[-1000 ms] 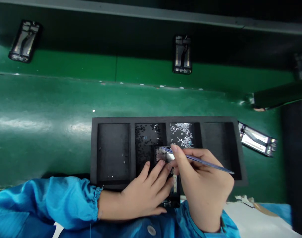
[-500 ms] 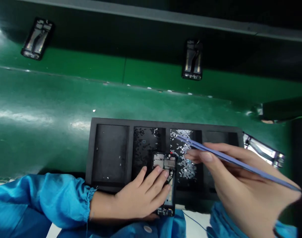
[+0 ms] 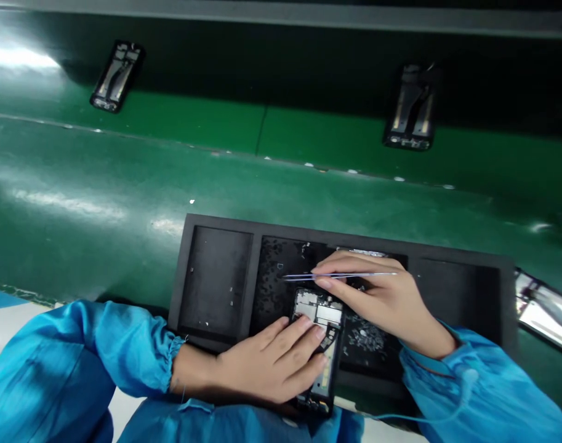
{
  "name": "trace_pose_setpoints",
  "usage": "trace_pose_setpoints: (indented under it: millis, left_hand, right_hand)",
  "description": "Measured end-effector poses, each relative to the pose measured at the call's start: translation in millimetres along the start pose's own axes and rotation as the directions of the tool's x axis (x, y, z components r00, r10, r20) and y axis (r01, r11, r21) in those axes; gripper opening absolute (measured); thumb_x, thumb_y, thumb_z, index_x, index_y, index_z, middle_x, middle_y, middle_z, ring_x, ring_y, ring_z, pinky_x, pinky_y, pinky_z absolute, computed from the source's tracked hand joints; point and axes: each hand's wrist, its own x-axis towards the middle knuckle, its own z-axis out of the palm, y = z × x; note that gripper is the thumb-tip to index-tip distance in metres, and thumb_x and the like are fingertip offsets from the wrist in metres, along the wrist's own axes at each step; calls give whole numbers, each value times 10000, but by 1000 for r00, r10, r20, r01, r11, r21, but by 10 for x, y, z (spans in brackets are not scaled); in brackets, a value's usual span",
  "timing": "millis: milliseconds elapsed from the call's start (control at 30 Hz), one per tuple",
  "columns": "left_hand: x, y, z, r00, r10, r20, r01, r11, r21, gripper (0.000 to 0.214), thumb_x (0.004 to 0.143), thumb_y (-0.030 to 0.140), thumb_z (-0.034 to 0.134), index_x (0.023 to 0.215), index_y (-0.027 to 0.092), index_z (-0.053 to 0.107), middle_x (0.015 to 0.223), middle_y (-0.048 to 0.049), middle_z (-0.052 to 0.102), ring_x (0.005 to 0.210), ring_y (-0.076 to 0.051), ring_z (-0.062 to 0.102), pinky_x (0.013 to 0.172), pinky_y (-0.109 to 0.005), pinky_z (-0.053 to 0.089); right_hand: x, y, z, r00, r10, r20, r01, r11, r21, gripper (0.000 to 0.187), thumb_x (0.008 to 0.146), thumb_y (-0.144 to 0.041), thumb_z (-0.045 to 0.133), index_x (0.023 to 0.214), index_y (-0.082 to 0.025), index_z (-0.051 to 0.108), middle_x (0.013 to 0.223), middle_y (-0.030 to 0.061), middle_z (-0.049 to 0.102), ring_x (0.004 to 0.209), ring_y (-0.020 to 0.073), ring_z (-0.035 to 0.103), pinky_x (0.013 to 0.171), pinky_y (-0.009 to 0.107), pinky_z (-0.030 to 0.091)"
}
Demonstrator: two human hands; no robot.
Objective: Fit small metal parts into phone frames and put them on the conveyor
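Note:
An opened phone (image 3: 329,315), its metal plates and circuit parts bare, lies over the front part of a black tray (image 3: 182,271). My left hand (image 3: 276,363) is on it, fingers resting across its upper face, thumb out of sight. Slim bluish tweezers (image 3: 299,278) are pinched in my right hand (image 3: 385,298). Their tips point left, over the tray's second compartment, just beyond the phone's top end. Small dark pieces (image 3: 271,252) are scattered in that compartment. Tiny silvery pieces (image 3: 366,338) fill part of the third, partly covered by my right hand.
On the green strip beyond the tray lie two more opened phones, one at left (image 3: 117,77) and one at right (image 3: 410,117). Another phone (image 3: 546,307) sits right of the tray. A grey rail (image 3: 262,15) crosses the top. A thin cable (image 3: 401,418) runs to my right sleeve.
My right hand has carried the tweezers left, from the silvery pieces to above the second compartment. The left hand stays on the phone. The camera view has shifted.

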Motion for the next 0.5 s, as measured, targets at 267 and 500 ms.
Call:
trace_pose_setpoints:
  millis: [267, 500]
  left_hand:
    - [3, 0, -17, 1000, 0, 23, 0, 1000, -4, 340, 1012, 256, 517, 1293, 121, 651, 1421, -170, 620, 1330, -333, 596, 1098, -449, 478]
    - [4, -10, -11, 999, 8, 31, -9, 1000, 11, 354, 1007, 272, 528, 1306, 114, 633, 1436, -188, 604, 1329, -343, 594, 1103, -473, 474]
  right_hand:
    - [15, -4, 40, 1000, -26, 14, 26, 999, -20, 99, 884, -158, 751, 957, -225, 736, 851, 5, 783, 762, 142, 741, 704, 250, 590]
    - [13, 4, 78, 1000, 29, 5, -29, 999, -25, 67, 892, -201, 746, 934, -248, 767, 851, -10, 794, 744, 149, 748, 691, 265, 595]
